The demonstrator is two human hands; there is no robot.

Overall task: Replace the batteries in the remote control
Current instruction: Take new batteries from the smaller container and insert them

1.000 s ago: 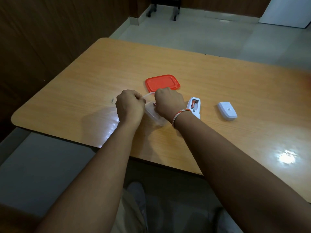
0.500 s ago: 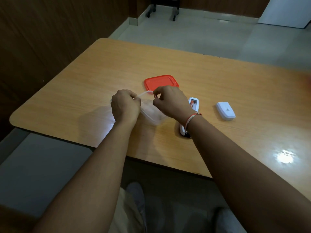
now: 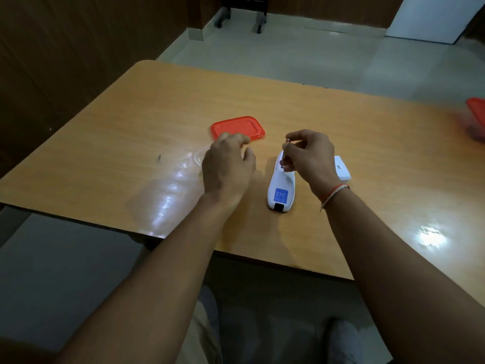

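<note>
I am pinching a battery [image 3: 286,153] in my right hand [image 3: 309,156] over the open remote [image 3: 281,187] lying on the counter [image 3: 367,153], cover [image 3: 342,168] off beside it, left hand [image 3: 227,166] loosely spread, seating and closing left.

Head-worn view, steeply down onto table [image 3: 110,143]

Red object [image 3: 476,112] blurred, cut at right

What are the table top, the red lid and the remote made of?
Table top: wood-grain laminate, apparently; glossy, mirrors the lights. Red lid: moulded plastic, likely; raised rim, slight sheen. Remote: white hard plastic, smooth, with a blue sticker.
</note>
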